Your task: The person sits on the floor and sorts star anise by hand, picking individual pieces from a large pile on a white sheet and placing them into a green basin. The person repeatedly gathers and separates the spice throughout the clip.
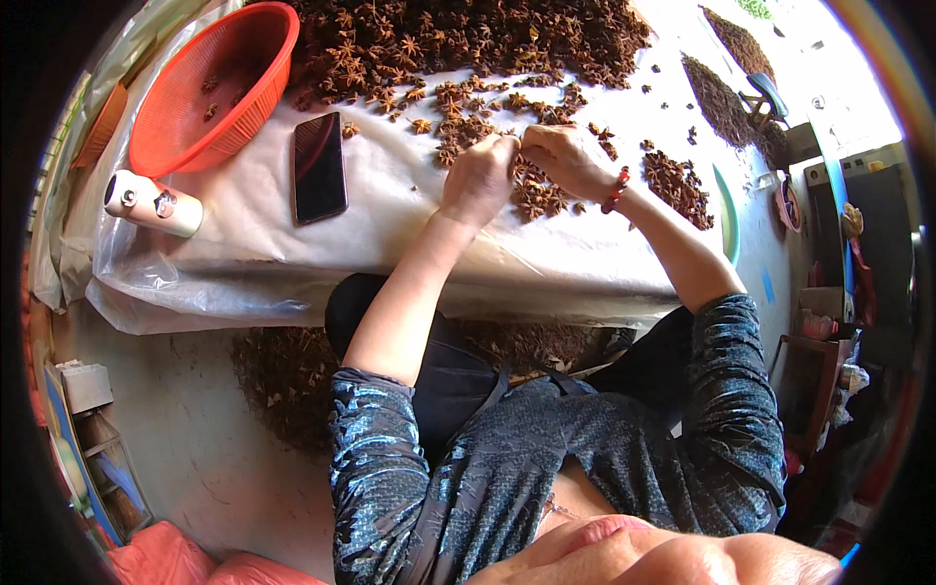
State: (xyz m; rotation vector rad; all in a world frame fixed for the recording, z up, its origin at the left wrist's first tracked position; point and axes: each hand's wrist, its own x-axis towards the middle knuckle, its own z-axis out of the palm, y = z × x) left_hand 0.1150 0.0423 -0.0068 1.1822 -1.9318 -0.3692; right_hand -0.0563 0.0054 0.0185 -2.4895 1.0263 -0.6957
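My left hand (480,175) and my right hand (574,157) meet at the fingertips above the white plastic-covered table (387,241). Both have curled fingers, and their backs hide whatever may be pinched between them. A red beaded bracelet (618,191) circles my right wrist. Loose star anise (540,199) lies below and between the hands, with more star anise pods (461,110) just beyond them. A large heap of star anise (468,36) covers the far part of the table. To the right of my right forearm sits a smaller pile of star anise (676,191).
On the left are a black-screened smartphone (319,168), a red plastic basket (212,139) holding a few pods, and a pale cylindrical container (153,205). A green curved rim (726,212) stands beside the table's right edge. Dark plant material (285,387) lies on the floor underneath.
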